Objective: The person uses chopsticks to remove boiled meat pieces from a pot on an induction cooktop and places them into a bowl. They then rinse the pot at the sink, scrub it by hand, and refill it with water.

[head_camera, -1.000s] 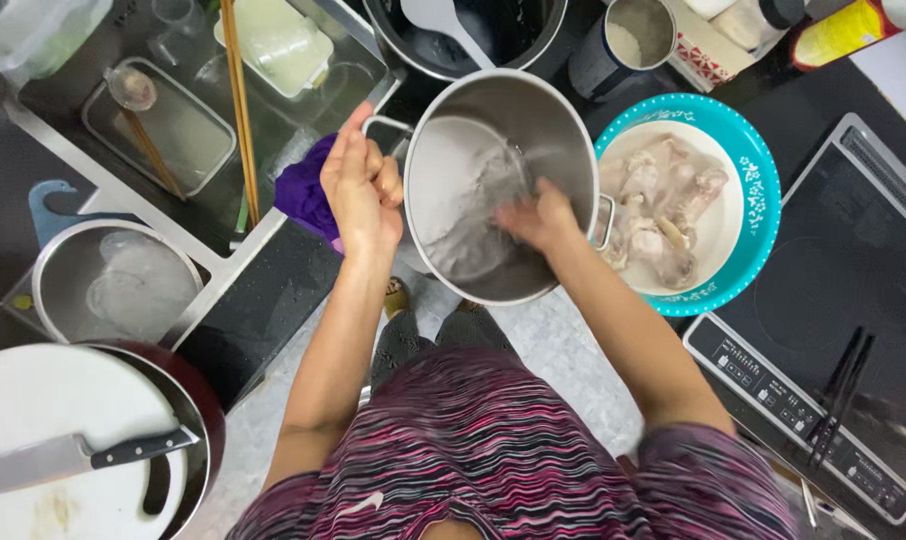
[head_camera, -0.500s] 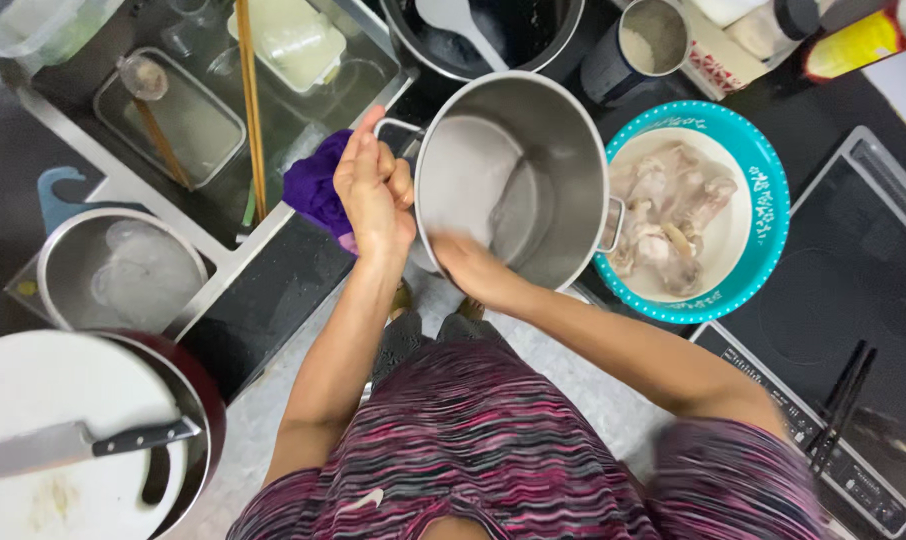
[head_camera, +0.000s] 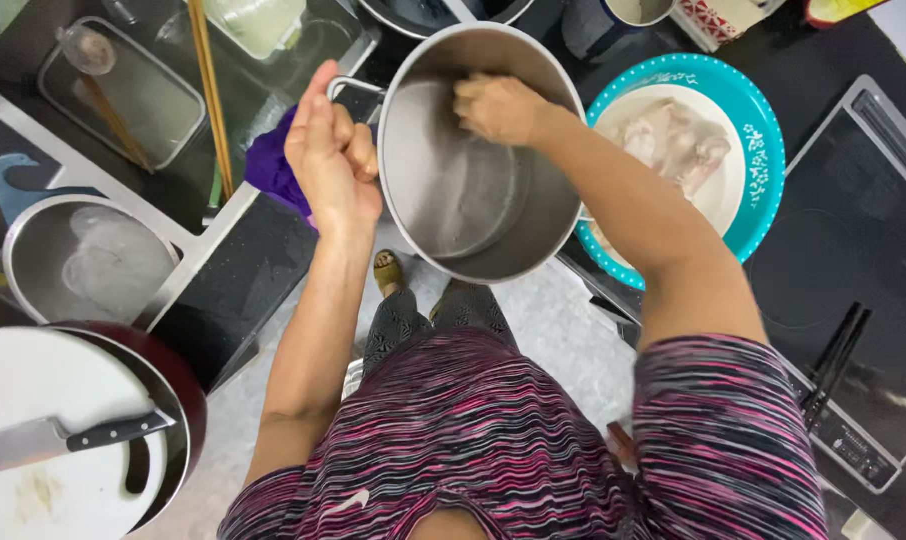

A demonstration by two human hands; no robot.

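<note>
i am holding the steel pot (head_camera: 473,180) at the upper middle of the frame, tipped so that its open mouth is facing up toward me and its base is pointing away, toward the top of the frame. my left hand (head_camera: 331,155) is sitting at the pot's left rim, beside the wire handle (head_camera: 351,88), with the fingers curled together around what seems to be the rim and a purple cloth (head_camera: 271,165); the exact grip is hidden behind my palm. my right hand (head_camera: 498,105) is reaching inside the pot from the right, resting against the upper inner wall, fingers bunched together; i cannot tell whether they are clamped on anything.

so the pot's inside is lying straight ahead of my right hand, which is the nearer one to the wall and floor of the pot, while the left is only steadying the edge. the pot's long axis is running from my body toward the top of the frame.

just right of the pot, a teal plate (head_camera: 763,130) with pale raw meat (head_camera: 673,150) is sitting on the dark desk (head_camera: 823,70), touching or nearly touching the pot's rim. at lower left a knife (head_camera: 63,440) is lying on a white board (head_camera: 33,400).
</note>
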